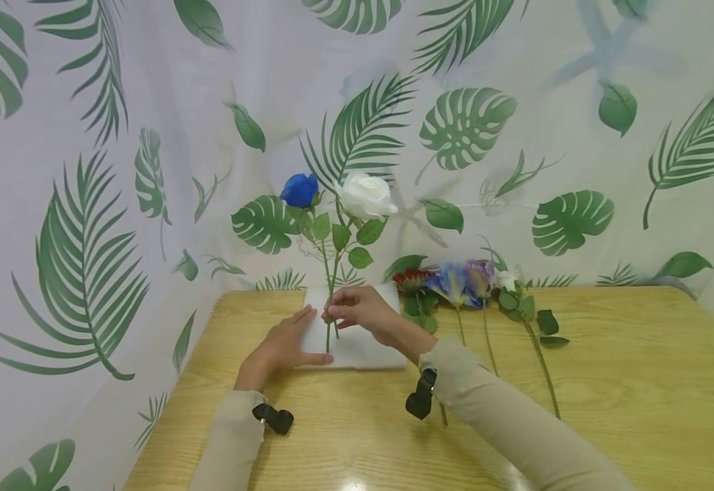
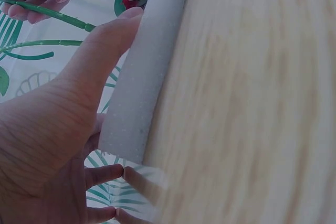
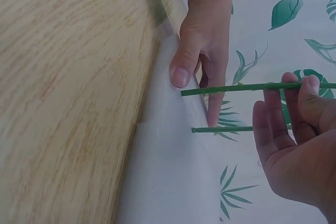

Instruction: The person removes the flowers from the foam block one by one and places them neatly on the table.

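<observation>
A white foam slab (image 1: 369, 351) lies on the wooden table, with a white rose (image 1: 365, 196) and a blue rose (image 1: 299, 190) standing over it, their green stems crossing. Thumb and fingertips of my right hand (image 1: 363, 314) pinch the front stem (image 3: 236, 88), which appears to lead up to the white rose. That stem's lower end is close to my left thumb. The other stem (image 3: 231, 129) meets the foam a little farther back and passes behind my right fingers. My left hand (image 1: 283, 344) spreads over the slab's left side, thumb along the front edge.
Right of the slab lie several flowers: a red flower (image 1: 414, 278), a blue one (image 1: 453, 283), a purple one (image 1: 481, 276) and a small white one (image 1: 507, 280), stems toward the table's front. A leaf-patterned curtain (image 1: 485, 41) hangs behind the table (image 1: 627, 382).
</observation>
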Demonstrator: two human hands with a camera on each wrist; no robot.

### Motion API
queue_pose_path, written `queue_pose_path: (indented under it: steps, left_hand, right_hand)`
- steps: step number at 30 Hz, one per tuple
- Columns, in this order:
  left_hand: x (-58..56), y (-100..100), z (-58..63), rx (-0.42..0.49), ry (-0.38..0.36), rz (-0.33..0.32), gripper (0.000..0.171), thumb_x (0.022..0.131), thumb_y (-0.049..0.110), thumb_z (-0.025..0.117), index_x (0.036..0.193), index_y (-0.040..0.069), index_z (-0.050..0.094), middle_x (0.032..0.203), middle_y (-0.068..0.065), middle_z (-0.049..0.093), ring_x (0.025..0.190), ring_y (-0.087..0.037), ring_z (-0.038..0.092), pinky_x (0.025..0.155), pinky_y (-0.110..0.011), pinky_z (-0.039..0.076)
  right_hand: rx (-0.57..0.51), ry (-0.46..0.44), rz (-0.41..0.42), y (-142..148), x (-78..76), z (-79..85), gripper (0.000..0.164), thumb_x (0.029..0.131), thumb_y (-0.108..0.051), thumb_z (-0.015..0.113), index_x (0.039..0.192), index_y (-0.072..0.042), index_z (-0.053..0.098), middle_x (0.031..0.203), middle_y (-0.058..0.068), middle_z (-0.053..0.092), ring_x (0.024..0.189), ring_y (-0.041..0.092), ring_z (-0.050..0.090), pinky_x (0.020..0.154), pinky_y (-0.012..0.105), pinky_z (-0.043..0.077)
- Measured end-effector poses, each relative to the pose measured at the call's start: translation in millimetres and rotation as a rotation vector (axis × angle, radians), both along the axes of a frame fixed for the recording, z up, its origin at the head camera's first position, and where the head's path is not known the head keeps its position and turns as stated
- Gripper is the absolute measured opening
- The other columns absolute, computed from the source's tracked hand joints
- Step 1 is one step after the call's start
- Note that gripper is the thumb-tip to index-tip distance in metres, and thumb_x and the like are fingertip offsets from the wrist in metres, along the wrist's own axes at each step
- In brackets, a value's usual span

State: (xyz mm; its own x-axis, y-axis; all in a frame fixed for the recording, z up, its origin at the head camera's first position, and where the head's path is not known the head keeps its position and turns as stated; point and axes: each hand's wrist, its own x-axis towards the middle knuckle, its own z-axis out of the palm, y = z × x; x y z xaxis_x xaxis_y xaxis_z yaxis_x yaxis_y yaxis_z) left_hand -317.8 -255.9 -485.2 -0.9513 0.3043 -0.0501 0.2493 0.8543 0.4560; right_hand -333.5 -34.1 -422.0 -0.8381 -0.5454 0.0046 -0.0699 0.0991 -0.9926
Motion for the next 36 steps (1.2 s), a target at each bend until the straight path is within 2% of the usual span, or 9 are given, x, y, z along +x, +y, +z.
queue_pose_path:
  steps: [8, 17, 24, 31, 36]
  left_hand:
    - [1.1, 0.2, -0.4, 0.002, -0.007, 0.001, 0.113, 0.079, 0.064, 0.079, 0.162, 0.01, 0.026, 0.171, -0.007, 0.021, 0.154, -0.04, 0.027, 0.121, -0.063, 0.028]
    - [1.7, 0.1, 1.8, -0.001, 0.005, -0.011, 0.111, 0.08, 0.062, 0.079, 0.162, 0.008, 0.026, 0.171, -0.009, 0.021, 0.152, -0.043, 0.029, 0.12, -0.064, 0.03]
    - [1.6, -0.4, 2.0, 0.005, 0.006, -0.012, 0.111, 0.08, 0.061, 0.08, 0.162, 0.007, 0.027, 0.17, -0.01, 0.022, 0.152, -0.043, 0.03, 0.119, -0.064, 0.03]
    - [0.4, -0.6, -0.2, 0.001, -0.004, -0.007, 0.111, 0.079, 0.063, 0.079, 0.162, 0.009, 0.027, 0.171, -0.007, 0.022, 0.153, -0.041, 0.029, 0.121, -0.063, 0.03]
    - [0.7, -1.0, -0.3, -0.003, 0.003, -0.003, 0.111, 0.079, 0.062, 0.079, 0.162, 0.009, 0.027, 0.171, -0.007, 0.022, 0.152, -0.042, 0.03, 0.119, -0.066, 0.03]
  right_hand:
    - [-0.003, 0.024, 0.023, -1.6, 2.0, -0.1, 0.01, 0.101, -0.004, 0.06, 0.103, 0.003, 0.067, 0.091, 0.0, 0.074, 0.09, 0.009, 0.069, 0.088, 0.039, 0.06]
    - [0.017, 0.058, 0.056, -1.0, 3.2, 2.4, 0.01, 0.102, -0.005, 0.059, 0.1, 0.001, 0.066, 0.098, 0.01, 0.074, 0.091, 0.009, 0.068, 0.088, 0.042, 0.06]
    - [0.036, 0.08, 0.054, -1.3, 7.0, 5.1, 0.01, 0.102, -0.005, 0.058, 0.099, -0.001, 0.067, 0.1, 0.012, 0.075, 0.092, 0.009, 0.069, 0.089, 0.044, 0.06]
    - [0.034, 0.091, 0.039, -2.3, 7.7, 5.2, 0.01, 0.102, -0.005, 0.059, 0.1, 0.001, 0.067, 0.107, 0.024, 0.072, 0.092, 0.009, 0.069, 0.088, 0.042, 0.06]
    - [0.039, 0.1, 0.033, -1.8, 8.8, 6.5, 0.011, 0.102, -0.005, 0.059, 0.102, 0.002, 0.067, 0.106, 0.02, 0.074, 0.093, 0.011, 0.069, 0.087, 0.04, 0.06]
